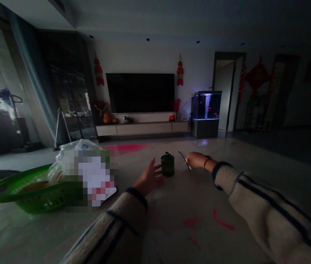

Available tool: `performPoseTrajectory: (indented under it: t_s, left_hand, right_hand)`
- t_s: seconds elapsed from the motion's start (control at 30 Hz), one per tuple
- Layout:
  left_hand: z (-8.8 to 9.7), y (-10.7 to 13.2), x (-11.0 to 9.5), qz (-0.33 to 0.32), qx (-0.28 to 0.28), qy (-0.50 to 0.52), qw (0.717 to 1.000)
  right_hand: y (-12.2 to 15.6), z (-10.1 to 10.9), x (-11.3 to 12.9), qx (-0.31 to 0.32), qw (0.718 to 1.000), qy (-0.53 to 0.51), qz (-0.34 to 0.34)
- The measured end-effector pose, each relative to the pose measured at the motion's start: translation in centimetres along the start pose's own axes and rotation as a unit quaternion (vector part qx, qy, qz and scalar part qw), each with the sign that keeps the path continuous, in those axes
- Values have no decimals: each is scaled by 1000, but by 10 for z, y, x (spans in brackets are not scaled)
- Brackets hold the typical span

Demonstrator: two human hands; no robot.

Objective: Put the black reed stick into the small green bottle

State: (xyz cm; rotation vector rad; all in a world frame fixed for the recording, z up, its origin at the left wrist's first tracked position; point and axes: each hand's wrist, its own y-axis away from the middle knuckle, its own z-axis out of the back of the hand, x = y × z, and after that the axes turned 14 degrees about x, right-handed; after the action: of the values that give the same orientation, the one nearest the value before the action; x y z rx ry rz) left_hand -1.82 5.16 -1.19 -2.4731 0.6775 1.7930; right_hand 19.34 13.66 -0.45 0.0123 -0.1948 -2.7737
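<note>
A small dark green glass bottle (168,165) with a short neck stands upright on the glossy pale surface (177,205). Just left of it is my left hand (150,178), open, thumb up and fingers spread, the fingertips close to the glass; whether they touch I cannot tell. My right hand (198,160), to the right of the bottle, is closed around a thin dark stick with a white part (182,155). The stick's dark, slightly curved end points up and left toward the bottle, apart from it.
On the left sits a green plastic basket (38,201) with a clear plastic bag (74,146) on it. Beside it lies a white item (96,176), partly blurred out. Pink marks (223,220) streak the surface. Farther back are a television (141,92), a low cabinet (144,128) and a lit fish tank (206,106).
</note>
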Motion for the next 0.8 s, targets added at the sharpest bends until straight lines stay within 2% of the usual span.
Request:
performPoseTrajectory:
  t_s: [0.23,0.57,0.67,0.8]
  left_hand:
    - [-1,2,-1,1,1,-7,1000]
    - [2,-2,2,-9,1,-11,1000]
    - [3,-4,3,-8,-3,-14,1000]
    - [6,-6,4,-10,3,-15,1000]
  right_hand:
    - [6,-1,4,65,996,44,-48]
    - [5,1,9,55,995,7,-85]
    - [9,10,7,24,997,-8,-76]
    - [14,24,1,-87,993,-61,-51]
